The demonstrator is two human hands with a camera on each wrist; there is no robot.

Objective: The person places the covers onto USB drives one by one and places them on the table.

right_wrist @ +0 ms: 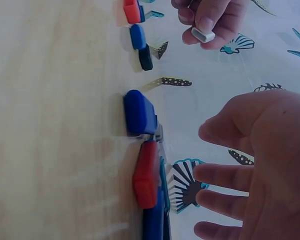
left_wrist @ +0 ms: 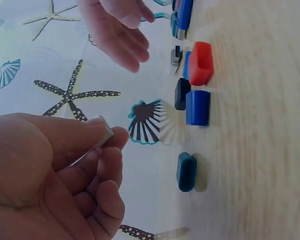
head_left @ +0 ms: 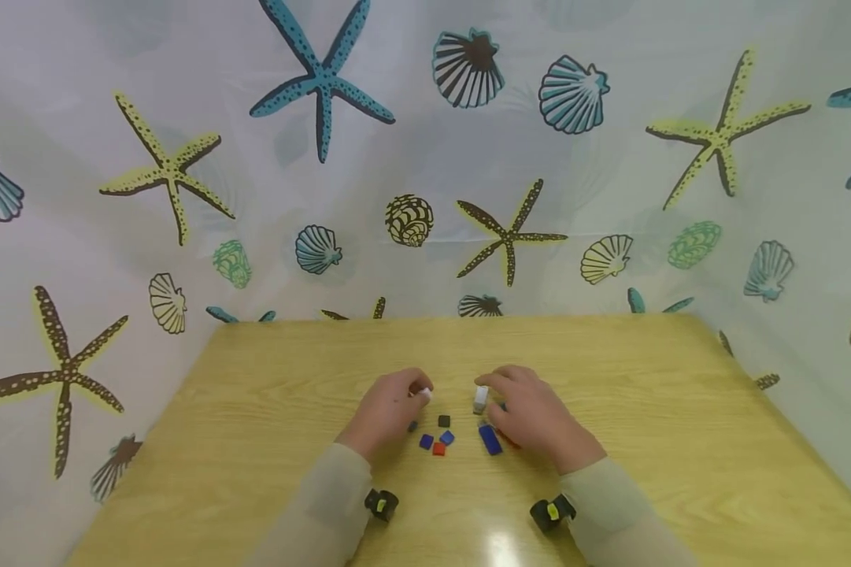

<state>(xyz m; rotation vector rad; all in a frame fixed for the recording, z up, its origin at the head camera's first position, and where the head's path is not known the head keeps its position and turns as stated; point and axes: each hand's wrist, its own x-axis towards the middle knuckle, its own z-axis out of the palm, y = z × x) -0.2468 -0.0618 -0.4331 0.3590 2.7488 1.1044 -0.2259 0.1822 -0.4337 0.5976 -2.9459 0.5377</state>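
Note:
My left hand (head_left: 390, 413) pinches a small white cap (right_wrist: 203, 35) between thumb and index finger, above the table. My right hand (head_left: 531, 409) hovers with spread fingers beside a white USB stick (head_left: 480, 398); nothing is gripped in it. Below that hand lie a blue USB stick (head_left: 490, 439) and a red USB stick (right_wrist: 147, 175), with another blue one (right_wrist: 153, 220) beyond. Between the hands sit a red cap (left_wrist: 201, 63), a blue cap (left_wrist: 197, 107), a second blue cap (head_left: 447, 437) and a black cap (head_left: 444, 421). Nearest my left hand is a teal cap (left_wrist: 186, 171).
The wooden table (head_left: 269, 441) ends at a white curtain (head_left: 397, 142) printed with starfish and shells, which also hangs along both sides. Dark wrist straps (head_left: 381, 504) sit over both sleeves.

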